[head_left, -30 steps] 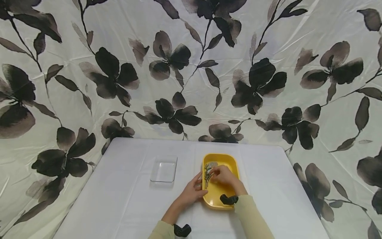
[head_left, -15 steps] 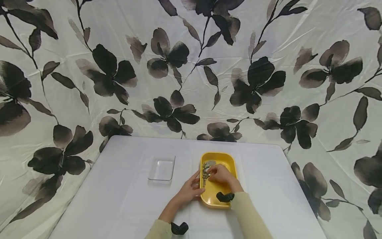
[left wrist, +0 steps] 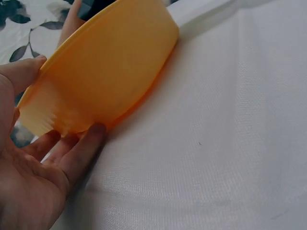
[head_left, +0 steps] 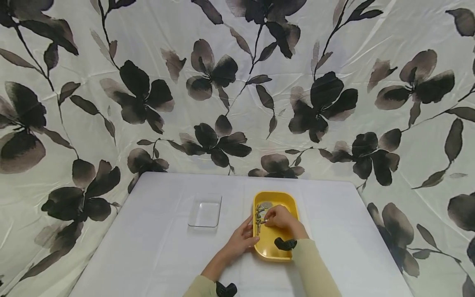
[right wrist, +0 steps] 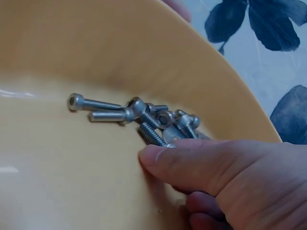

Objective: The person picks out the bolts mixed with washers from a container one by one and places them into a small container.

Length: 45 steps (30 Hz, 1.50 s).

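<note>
A yellow tray (head_left: 272, 253) stands on the white table, with metal socket head screws (head_left: 258, 226) gathered along its left side. My left hand (head_left: 237, 241) holds the tray's left side. In the left wrist view its thumb (left wrist: 29, 72) lies at the rim and its fingertips (left wrist: 97, 129) touch the lower outer wall. My right hand (head_left: 280, 218) reaches into the tray, pinching a socket head screw (right wrist: 151, 134); in the right wrist view its threaded end sticks out past the thumb (right wrist: 153, 155). More screws (right wrist: 98, 104) lie just beyond, and the index fingertip is hidden.
A clear square container (head_left: 205, 214) stands on the table (head_left: 163, 247) to the left of the tray. Near the screws, a round clear or silvery piece (head_left: 266, 204) lies in the tray's far left corner. A floral cloth (head_left: 259, 103) hangs behind the table.
My right hand has shifted slightly to the right from the pile, and a screw now shows at its fingertips. My left hand stays on the tray's side.
</note>
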{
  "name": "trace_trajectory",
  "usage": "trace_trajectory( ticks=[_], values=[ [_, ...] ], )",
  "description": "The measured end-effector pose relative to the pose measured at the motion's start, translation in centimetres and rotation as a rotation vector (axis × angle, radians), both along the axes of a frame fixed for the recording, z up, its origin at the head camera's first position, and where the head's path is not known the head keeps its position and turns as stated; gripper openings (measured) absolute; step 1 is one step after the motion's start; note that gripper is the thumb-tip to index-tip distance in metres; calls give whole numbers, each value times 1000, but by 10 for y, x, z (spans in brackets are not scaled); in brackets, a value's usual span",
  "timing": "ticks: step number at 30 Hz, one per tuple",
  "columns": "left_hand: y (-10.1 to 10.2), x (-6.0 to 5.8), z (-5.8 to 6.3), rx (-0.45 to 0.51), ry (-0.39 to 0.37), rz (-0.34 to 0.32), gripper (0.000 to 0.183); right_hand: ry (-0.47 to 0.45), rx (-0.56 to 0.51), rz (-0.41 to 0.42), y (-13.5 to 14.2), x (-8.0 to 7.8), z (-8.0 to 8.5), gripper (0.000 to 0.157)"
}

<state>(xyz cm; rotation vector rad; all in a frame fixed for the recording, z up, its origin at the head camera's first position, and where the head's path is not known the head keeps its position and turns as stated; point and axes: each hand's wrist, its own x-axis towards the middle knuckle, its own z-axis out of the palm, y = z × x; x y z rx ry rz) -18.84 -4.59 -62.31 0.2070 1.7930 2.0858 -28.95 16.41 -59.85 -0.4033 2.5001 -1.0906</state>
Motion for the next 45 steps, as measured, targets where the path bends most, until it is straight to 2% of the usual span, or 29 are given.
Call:
trace_trajectory(
  ticks=[4, 8, 13, 21, 26, 29, 31, 35, 38, 42, 45],
  values=[
    [5, -2, 1, 15, 5, 8, 78, 26, -4, -12, 6, -2, 1, 8],
    [6, 2, 2, 15, -11, 16, 77, 56, -26, 2, 7, -2, -2, 7],
    [4, 3, 4, 7, -15, 9, 78, 35, -52, -17, 5, -2, -3, 9],
    [3, -2, 4, -16, -6, -6, 78, 42, -66, -61, 3, 0, 7, 10],
    [4, -1, 7, -20, -5, 3, 79, 78, -76, -66, 2, 3, 10, 10],
    [2, -1, 10, -39, -8, 32, 76, 105, -76, -72, 0, 2, 9, 10],
    [0, -2, 14, -50, -7, 63, 72, 131, -69, -76, -1, 0, 9, 11],
    [-9, -5, 24, -123, 63, 112, 65, 168, -55, -100, -2, -4, 9, 11],
    [-18, -6, 34, -206, 144, 99, 60, 175, -52, -111, -1, -5, 12, 10],
    [-33, -3, 51, -264, 226, 51, 55, 187, -46, -115, 3, -2, 18, 11],
    [-47, 0, 68, -329, 286, 47, 51, 238, -57, -130, 5, 0, 24, 11]
  ],
)
